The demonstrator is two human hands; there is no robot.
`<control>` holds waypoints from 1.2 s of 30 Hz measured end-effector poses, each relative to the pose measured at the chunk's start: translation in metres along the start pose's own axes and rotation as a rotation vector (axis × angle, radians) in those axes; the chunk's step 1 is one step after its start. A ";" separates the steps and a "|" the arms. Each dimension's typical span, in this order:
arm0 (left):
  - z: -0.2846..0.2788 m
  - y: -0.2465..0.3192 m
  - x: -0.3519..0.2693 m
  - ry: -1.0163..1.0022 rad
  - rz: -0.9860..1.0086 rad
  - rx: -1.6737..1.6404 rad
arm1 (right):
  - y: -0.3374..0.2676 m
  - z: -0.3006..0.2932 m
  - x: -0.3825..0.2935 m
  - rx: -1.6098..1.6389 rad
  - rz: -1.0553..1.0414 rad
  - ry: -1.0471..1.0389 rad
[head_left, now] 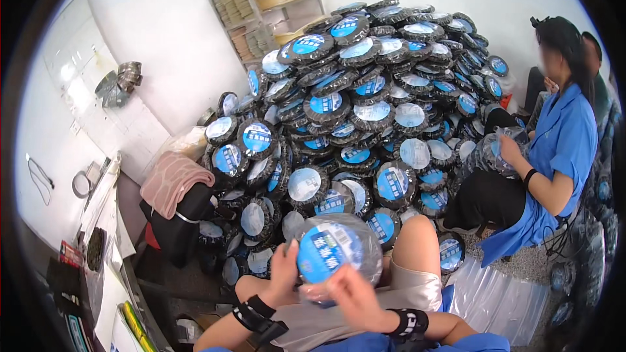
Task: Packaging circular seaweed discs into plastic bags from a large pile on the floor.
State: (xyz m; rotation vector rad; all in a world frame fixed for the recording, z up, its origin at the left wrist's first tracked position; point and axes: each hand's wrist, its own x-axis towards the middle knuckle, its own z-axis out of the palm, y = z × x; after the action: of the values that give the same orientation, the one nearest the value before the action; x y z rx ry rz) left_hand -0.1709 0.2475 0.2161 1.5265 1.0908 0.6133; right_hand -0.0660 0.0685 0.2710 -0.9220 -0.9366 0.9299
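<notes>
Over my lap is a round packet in a clear plastic bag (367, 254), with a blue-and-white label (323, 252) that bears writing and a barcode. My left hand (281, 271) grips its left edge, thumb up along the rim. At the near edge, the fingers of my right hand (354, 296) are bunched on the loose plastic; motion blurs them a little. Beyond my knees rises a large heap of similar dark round packets (325, 107), most with the same kind of label.
To the right, a seated co-worker (562, 132) handles a clear bag (513, 146). Flat plastic bags (494, 298) lie on the floor at my right. A folded pink towel (176, 181) rests at left, near a cluttered table (110, 298). Shelving (259, 0) stands behind the heap.
</notes>
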 end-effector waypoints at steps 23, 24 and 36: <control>-0.052 0.120 -0.083 -0.557 1.308 0.684 | -0.087 -0.051 0.029 -1.183 -0.185 -0.381; -0.048 0.103 -0.073 -0.653 1.402 0.601 | -0.073 -0.037 0.040 -1.290 -0.102 -0.533; -0.068 0.081 -0.045 -0.676 0.484 0.347 | 0.074 -0.069 0.046 -1.279 0.167 -0.615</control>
State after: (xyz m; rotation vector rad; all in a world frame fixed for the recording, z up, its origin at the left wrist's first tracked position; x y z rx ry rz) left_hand -0.2234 0.2425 0.3182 2.1140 0.3116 0.1811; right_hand -0.0057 0.1188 0.1925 -1.8379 -2.1036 0.6910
